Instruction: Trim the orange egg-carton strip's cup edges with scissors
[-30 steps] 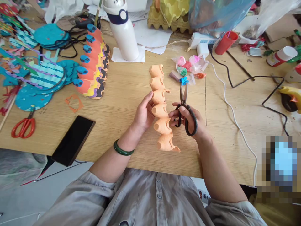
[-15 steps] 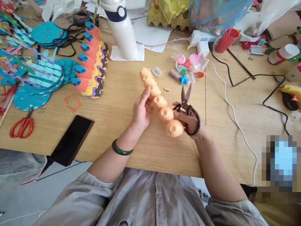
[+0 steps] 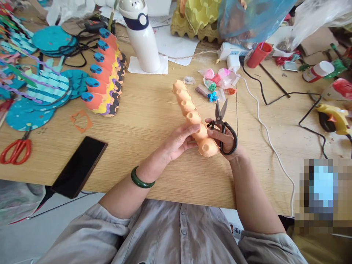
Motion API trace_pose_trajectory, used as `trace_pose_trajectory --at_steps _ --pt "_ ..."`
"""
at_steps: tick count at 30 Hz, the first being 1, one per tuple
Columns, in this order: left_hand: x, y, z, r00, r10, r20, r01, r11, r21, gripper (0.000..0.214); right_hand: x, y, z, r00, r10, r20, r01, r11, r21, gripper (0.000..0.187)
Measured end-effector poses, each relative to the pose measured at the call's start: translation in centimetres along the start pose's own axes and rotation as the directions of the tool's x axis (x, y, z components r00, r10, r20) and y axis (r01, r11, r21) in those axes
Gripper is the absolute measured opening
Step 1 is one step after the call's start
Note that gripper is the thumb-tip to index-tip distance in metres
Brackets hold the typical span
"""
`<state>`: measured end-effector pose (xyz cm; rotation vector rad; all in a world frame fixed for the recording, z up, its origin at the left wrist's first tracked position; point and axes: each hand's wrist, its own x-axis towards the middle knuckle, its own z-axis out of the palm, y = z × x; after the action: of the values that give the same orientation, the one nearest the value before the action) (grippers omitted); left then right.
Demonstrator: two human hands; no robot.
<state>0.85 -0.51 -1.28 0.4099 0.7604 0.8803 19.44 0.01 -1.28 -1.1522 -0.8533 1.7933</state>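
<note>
An orange strip of egg-carton cups [image 3: 189, 110] lies slantwise on the wooden table [image 3: 143, 110], bumps upward. My left hand [image 3: 180, 141] grips the strip near its lower end, fingers curled over a cup. My right hand [image 3: 224, 141] holds black scissors [image 3: 224, 126] by the handles, blades apart and pointing up and away. That hand also touches the strip's lowest cup. A green bangle [image 3: 141, 179] circles my left wrist.
A black phone [image 3: 79, 167] lies at the near left edge, red scissors [image 3: 15, 150] further left. Orange and teal paper crafts [image 3: 106, 73] fill the left. A white bottle [image 3: 141, 36], candy wrappers [image 3: 217, 82], cables [image 3: 275, 99] and a yellow glue gun [image 3: 331, 117] stand behind and right.
The strip was turned over from open cups sideways to bumps up and laid slantwise. My left hand slid down to its lower end. The scissor blades have opened.
</note>
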Motion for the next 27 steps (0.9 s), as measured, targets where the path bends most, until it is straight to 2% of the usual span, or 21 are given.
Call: trace_pose_trajectory --at_steps 4,8,12,16,19,23,27 --pt "0.0 -0.5 0.2 0.999 -0.034 -0.007 0.033 0.999 -0.019 0.031 -0.1 0.0 -0.2 0.999 0.007 0.034 -0.006 1.0 -0.026 0.055" --pt "0.0 -0.6 0.5 0.999 0.001 -0.044 -0.002 0.999 -0.036 0.029 0.0 -0.1 -0.3 0.999 -0.031 -0.034 0.029 0.997 -0.076 0.049" --pt "0.0 -0.5 0.8 0.994 0.093 -0.061 -0.097 0.993 -0.068 0.031 0.2 -0.3 -0.6 0.976 -0.169 -0.135 0.159 0.984 -0.081 0.044" --pt "0.2 0.0 0.6 0.964 0.197 -0.179 -0.221 0.967 -0.129 0.031 -0.3 -1.1 -0.7 0.943 -0.273 -0.19 0.242 0.955 -0.171 0.048" --pt "0.4 0.6 0.2 0.94 0.259 -0.221 -0.3 0.937 -0.176 0.03 -1.2 -1.8 -0.4 0.942 -0.303 -0.147 0.257 0.929 -0.268 0.054" --pt "0.5 1.2 -0.1 0.911 0.325 -0.255 -0.379 0.903 -0.201 0.026 -2.3 -2.3 -0.2 0.972 -0.23 -0.052 0.196 0.908 -0.37 0.061" --pt "0.4 1.4 -0.1 0.889 0.358 -0.287 -0.422 0.884 -0.204 0.026 -2.7 -2.3 -0.1 0.979 -0.192 0.069 0.203 0.875 -0.44 0.064"
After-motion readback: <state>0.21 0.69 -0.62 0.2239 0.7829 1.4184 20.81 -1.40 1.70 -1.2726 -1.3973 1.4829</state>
